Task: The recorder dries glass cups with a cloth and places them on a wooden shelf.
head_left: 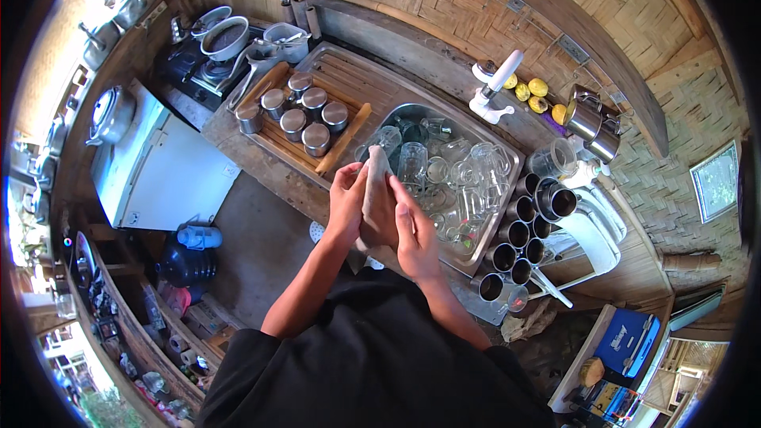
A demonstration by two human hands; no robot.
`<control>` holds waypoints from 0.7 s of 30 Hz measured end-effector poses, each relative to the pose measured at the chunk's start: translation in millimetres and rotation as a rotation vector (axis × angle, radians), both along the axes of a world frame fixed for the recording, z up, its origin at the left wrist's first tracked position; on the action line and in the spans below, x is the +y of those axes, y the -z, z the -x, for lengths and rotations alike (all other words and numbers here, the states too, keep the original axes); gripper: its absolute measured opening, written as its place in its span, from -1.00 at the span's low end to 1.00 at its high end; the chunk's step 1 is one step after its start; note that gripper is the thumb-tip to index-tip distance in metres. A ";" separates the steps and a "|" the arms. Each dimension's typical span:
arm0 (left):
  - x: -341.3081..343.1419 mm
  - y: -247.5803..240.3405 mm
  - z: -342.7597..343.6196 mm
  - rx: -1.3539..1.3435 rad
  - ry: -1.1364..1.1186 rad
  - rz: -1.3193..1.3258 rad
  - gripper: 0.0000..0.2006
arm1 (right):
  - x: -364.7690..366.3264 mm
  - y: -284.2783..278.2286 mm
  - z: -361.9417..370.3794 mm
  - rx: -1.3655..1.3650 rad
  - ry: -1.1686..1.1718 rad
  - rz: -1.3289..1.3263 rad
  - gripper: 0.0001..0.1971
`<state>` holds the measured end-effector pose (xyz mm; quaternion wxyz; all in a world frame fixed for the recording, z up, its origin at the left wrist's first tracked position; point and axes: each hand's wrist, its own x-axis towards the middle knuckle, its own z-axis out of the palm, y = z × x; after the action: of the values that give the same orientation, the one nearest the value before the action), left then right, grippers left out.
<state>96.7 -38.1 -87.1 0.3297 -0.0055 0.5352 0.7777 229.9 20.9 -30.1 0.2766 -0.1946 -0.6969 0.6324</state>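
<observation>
Between my two hands, in front of my body at the counter's edge, hangs a greyish-beige cloth (378, 210). My left hand (345, 204) is closed on its left side, and my right hand (414, 231) grips the right side with the thumb on top. Whether the cloth wraps something cannot be made out. Just beyond it, a clear glass (387, 139) shows at the sink's near-left corner. The steel sink (517, 170) holds several clear glasses and mugs (469, 190). Left of it, several metal cups (293, 123) stand upside down on a slatted wooden tray (346, 141).
A white tap (495, 95) rises behind the sink, near yellow fruits (537, 87). Several dark-mouthed metal cups (515, 234) crowd the right side, beside a white rack (594, 230). A stove with pans (226, 40) stands far left, above a white fridge (170, 166).
</observation>
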 end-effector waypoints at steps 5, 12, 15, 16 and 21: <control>5.1 -4.8 -16.0 0.046 0.106 -0.054 -0.78 | 14.3 24.7 2.0 -0.050 0.028 -0.009 -0.33; 3.1 -28.2 -22.3 -0.123 0.299 -0.080 -0.55 | 19.3 32.2 0.8 -0.049 0.037 0.304 -0.31; -2.0 -15.6 -23.0 -0.166 0.454 -0.054 -0.36 | 19.9 35.5 0.4 -0.115 0.069 0.409 -0.35; 1.0 -16.2 -30.3 -0.010 0.430 0.043 -0.37 | 18.1 40.8 1.0 -0.122 0.079 0.311 -0.35; -2.2 -10.7 -25.9 -0.087 0.392 0.038 -0.50 | 22.8 39.8 -11.9 -0.062 -0.029 0.416 -0.28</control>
<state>122.6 -40.3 -76.5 0.4974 0.0592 0.5259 0.6874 241.8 43.7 -69.9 0.1997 -0.2566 -0.5621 0.7605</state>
